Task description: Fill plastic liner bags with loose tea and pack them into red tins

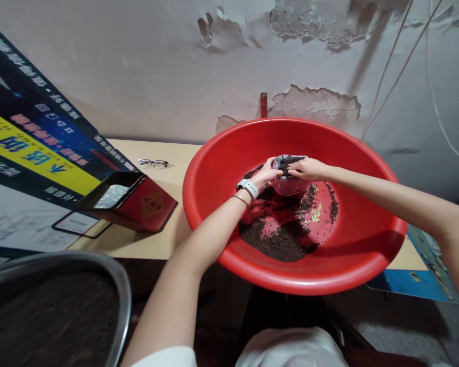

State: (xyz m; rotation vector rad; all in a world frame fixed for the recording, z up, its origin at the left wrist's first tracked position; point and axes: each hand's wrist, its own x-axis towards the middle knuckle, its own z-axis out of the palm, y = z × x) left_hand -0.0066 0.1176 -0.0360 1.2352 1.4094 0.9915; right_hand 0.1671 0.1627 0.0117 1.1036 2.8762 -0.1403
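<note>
The left hand [266, 174] and right hand [309, 168] are closed on the top of the little bag [289, 184] — it sits in the red bowl [298, 281]. If a grip slips, it could tip and spill

the dark blue and yellow printed banner [34, 148] at the left carries upside-down chinese characters, too skewed to read. the gold diamond on the red rectangular tin [149, 206] and the yellow print in the round red plastic basin [290, 279] are illegible.
</note>
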